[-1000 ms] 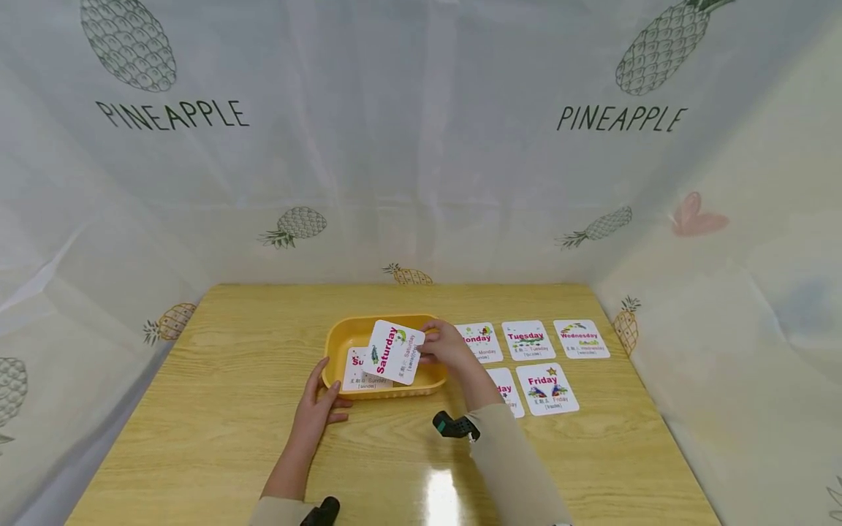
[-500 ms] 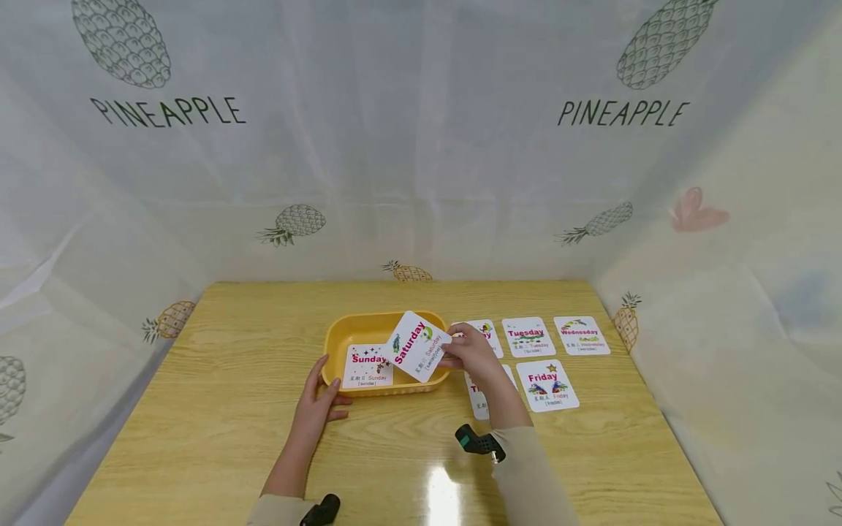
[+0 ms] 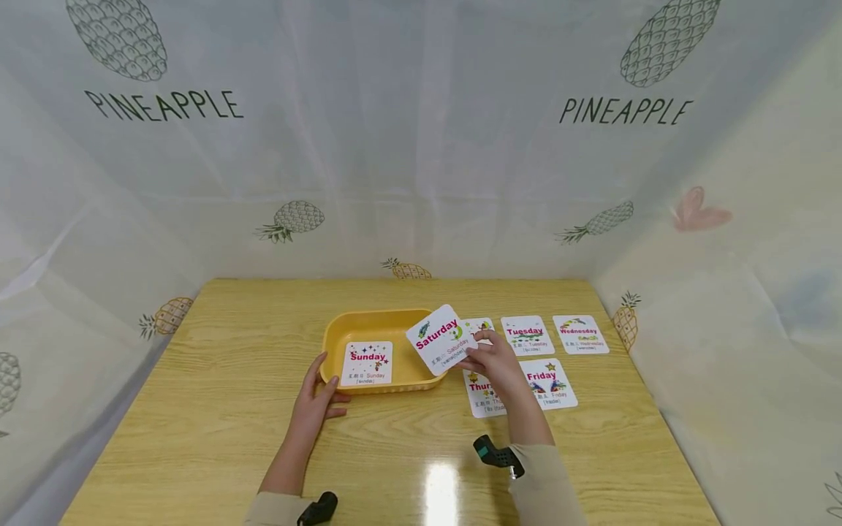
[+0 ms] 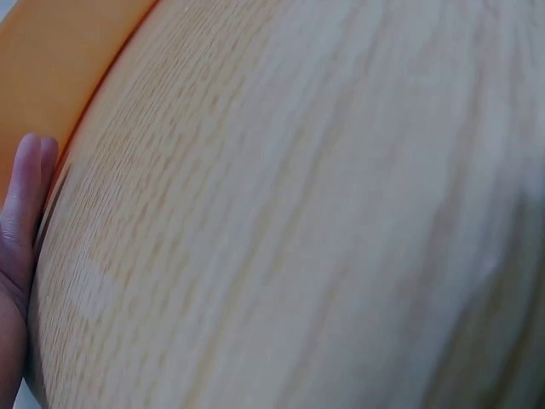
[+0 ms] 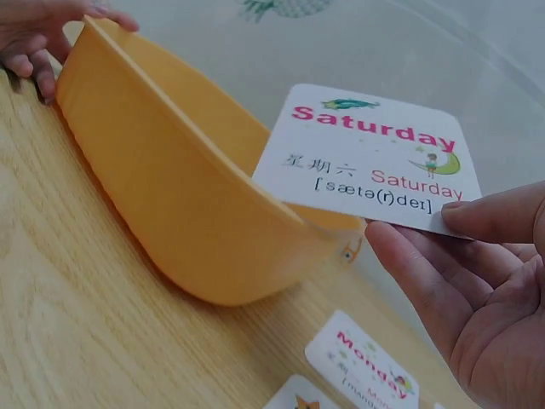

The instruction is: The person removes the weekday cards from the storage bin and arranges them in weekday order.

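My right hand (image 3: pixel 496 365) pinches a white card (image 3: pixel 439 337) printed "Saturday" by its edge, thumb on the printed face. In the right wrist view the card (image 5: pixel 366 158) is raised and tilted, its near part overlapping the basket's right end. My left hand (image 3: pixel 310 405) grips the left end of the yellow plastic basket (image 3: pixel 401 386), thumb at the rim. A "Sunday" card (image 3: pixel 367 363) lies inside the basket. The left wrist view catches only part of the left hand (image 4: pixel 25 204) against the basket's orange-looking wall (image 4: pixel 60 60).
Right of the basket lie the Tuesday (image 3: pixel 525 337), Wednesday (image 3: pixel 581 336) and Friday (image 3: pixel 555 383) cards. The Thursday card (image 3: pixel 483 400) and Monday card (image 5: pixel 364 362) are partly hidden in the head view. Everything rests on a wooden table (image 3: pixel 230 380) with pineapple-print cloth (image 3: pixel 408 146) around it.
My right hand has moved right with the Saturday card, from over the Sunday card to the basket's right end, turning it closer to upright reading. The left hand stays on the basket.
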`<state>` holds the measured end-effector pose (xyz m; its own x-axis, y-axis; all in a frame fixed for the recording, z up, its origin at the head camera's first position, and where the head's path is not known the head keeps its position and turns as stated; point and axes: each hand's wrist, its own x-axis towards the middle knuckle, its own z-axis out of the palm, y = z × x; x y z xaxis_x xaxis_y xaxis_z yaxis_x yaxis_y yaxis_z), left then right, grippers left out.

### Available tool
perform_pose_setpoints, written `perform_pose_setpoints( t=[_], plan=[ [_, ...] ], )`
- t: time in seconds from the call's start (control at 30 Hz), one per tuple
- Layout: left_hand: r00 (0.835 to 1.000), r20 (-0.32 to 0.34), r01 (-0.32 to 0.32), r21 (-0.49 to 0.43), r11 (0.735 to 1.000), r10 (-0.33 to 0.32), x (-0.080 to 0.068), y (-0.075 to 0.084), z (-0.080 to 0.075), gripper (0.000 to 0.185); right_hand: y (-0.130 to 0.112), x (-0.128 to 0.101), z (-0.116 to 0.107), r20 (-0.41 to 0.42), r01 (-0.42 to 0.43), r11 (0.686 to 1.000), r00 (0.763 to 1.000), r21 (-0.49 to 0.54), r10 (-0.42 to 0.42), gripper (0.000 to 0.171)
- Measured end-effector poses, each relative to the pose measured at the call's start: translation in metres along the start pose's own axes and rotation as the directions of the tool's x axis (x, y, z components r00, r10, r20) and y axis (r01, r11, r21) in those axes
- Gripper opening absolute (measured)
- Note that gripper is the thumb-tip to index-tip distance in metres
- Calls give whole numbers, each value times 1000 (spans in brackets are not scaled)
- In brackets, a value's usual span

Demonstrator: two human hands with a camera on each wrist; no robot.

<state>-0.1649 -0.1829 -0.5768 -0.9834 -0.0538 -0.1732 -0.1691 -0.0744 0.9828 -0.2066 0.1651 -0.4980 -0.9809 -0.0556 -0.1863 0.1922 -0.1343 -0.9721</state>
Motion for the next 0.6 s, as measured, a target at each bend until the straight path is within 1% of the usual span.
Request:
perform_pose_setpoints(
  t=[0.3,0.43,0.6],
  plan=[
    [1000,3,-15,13,1000,15,-1,1,0,58,8,-7,-16,-65,-15,1000,998,13,16,24],
    [1000,3,-22,20,1000,22,-1,1,0,58,12,-11,-25,-96,0,999,995,33,4,25],
    [1000,1,-21,20,1000,21,0,-1,0,59,17,-18,-38,-163,20,998,987,66,-9,23]
  ],
)
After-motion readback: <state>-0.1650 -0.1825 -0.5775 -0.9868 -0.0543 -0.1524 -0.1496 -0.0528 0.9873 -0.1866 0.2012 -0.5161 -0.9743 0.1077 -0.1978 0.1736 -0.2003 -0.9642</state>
